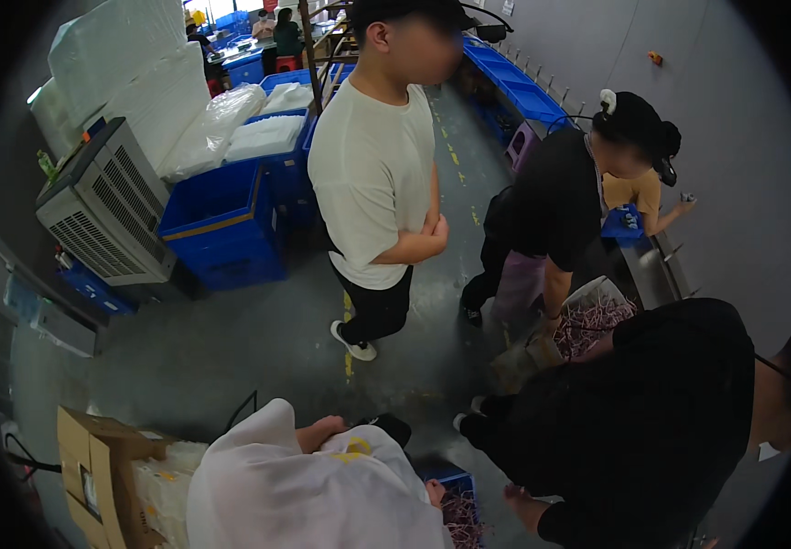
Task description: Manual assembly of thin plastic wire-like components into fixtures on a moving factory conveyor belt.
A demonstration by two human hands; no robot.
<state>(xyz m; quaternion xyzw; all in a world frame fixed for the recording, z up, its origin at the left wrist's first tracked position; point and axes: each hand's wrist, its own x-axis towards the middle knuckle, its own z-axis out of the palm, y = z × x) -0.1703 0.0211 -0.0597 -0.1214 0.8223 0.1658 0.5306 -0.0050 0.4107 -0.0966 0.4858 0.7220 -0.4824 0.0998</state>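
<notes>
Two white-sleeved arms come in from the lower edge. My left hand [327, 427] rests beside dark cloth, its fingers loosely curled and nothing visible in them. Just past the white shirt [313, 503], which hides most of it, my right hand [435, 493] shows at the rim of a blue crate [455, 479]; its fingers are too small and covered to read. Pinkish thin wires [462, 512] lie tangled in that crate. A yellow mark or ring [355, 447] shows on the white cloth between the hands.
A person in black [633, 430] stands close at the right. Another person [551, 201] bends over a box of pinkish wires [592, 320]. A person in a white T-shirt [368, 165] stands ahead. An open carton [107, 462], a grey air cooler [107, 206] and blue bins [231, 229] are at the left.
</notes>
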